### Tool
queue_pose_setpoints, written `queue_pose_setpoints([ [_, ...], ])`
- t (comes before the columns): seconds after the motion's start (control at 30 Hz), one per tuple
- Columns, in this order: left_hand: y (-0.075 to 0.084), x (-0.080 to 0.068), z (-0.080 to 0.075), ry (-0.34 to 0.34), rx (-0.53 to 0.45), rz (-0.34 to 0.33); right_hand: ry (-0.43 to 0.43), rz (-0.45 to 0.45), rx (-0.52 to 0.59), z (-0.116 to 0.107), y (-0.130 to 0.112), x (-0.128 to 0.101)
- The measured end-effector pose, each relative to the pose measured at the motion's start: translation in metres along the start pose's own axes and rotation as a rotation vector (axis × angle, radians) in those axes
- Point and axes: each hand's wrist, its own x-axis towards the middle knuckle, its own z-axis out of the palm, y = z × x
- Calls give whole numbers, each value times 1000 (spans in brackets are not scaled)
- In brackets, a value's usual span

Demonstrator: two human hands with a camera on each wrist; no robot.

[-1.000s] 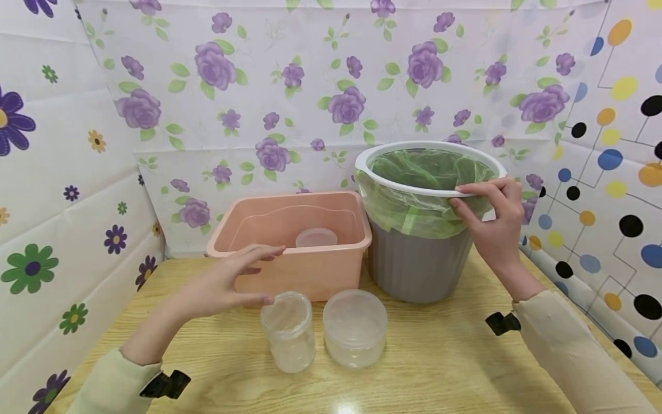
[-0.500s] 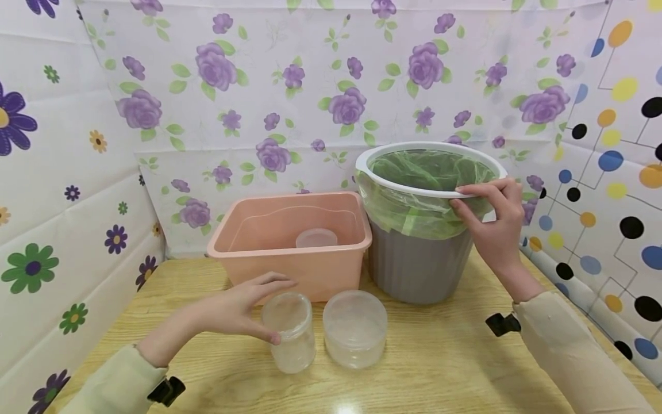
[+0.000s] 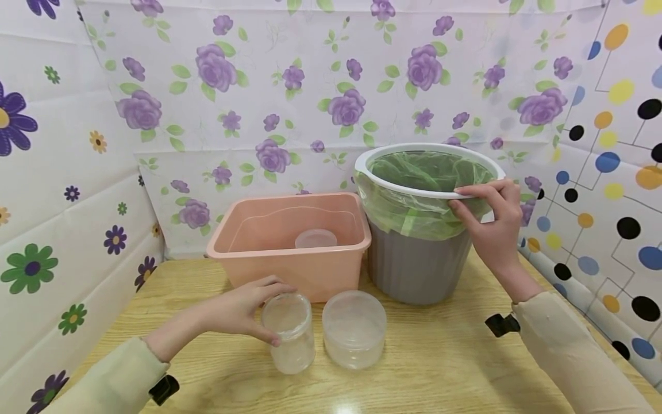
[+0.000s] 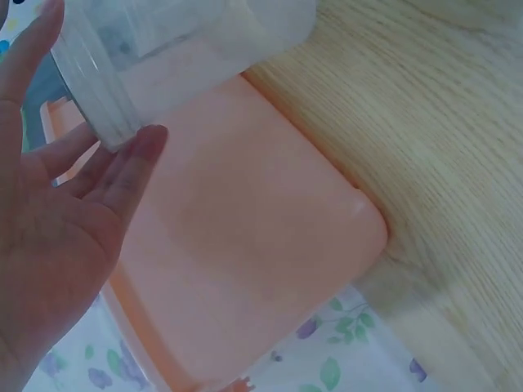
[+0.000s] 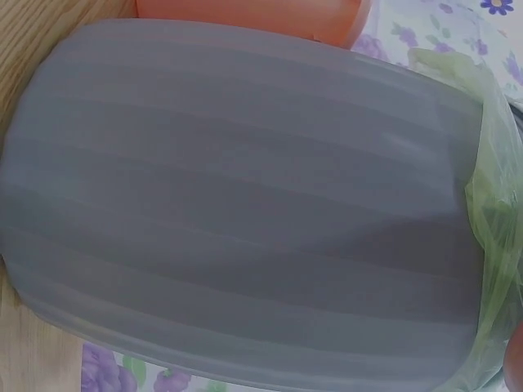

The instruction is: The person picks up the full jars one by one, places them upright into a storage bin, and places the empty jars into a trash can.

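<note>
My left hand reaches round the top of a clear plastic jar, with the thumb in front and the other fingers at the far side. In the left wrist view, the fingertips lie at the rim of the jar's lid. The jar stands upright on the table. My right hand pinches the white rim of a grey trash can between thumb and fingers. A green bag lines the can and folds over its outside. Right of the jar stands a low, round clear container with a frosted lid.
Behind the jar stands a pink plastic basin, close against the trash can. A round translucent container sits inside the basin. Everything stands on a wood-grain table, with a flowered cloth hanging behind.
My left hand has come down from above the jar, past the basin's front, and closed round the jar's top. My right hand has stayed on the trash can's rim.
</note>
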Motion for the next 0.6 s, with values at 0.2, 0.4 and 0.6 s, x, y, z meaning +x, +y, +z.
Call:
queue_pose_setpoints([
  [0.2, 1, 2, -2, -3, 13, 8, -16, 9, -12, 0, 7, 0],
  [0.4, 5, 5, -7, -48, 24, -13, -24, 25, -30, -1, 13, -1],
  [0.6, 5, 10, -10, -70, 51, 3, -26, 22, -46, -3, 12, -1],
])
